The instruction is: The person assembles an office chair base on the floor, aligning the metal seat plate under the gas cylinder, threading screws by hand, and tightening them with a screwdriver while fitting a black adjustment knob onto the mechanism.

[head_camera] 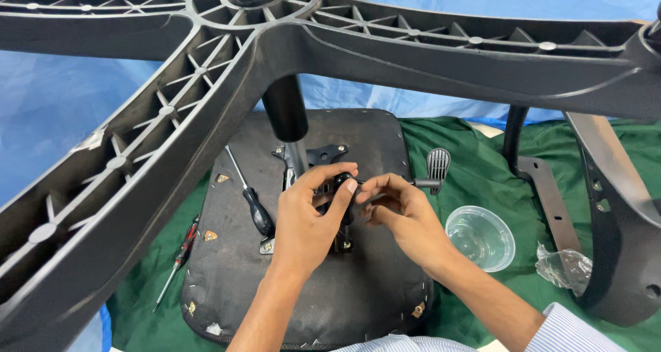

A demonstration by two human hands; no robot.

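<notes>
Two hands on tilt mechanism (pixel 323 161) | left hand (pixel 306 218) pinches black knob (pixel 342 184), steadying it | right hand (pixel 399 211) fingers curled beside it, grip unclear | seat underside (pixel 234 269) faces up for access

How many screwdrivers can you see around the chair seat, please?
2: a black-handled screwdriver lies on the seat underside, left of the left hand; a red-and-black screwdriver on the green cloth.

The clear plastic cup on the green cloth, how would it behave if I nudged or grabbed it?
The clear plastic cup looks thin-walled and empty, so it is probably very light and would slide or tip at a small nudge. Its walls would likely flex under a firm squeeze. It sits upright on soft green cloth, which may keep it from skidding far.
</notes>
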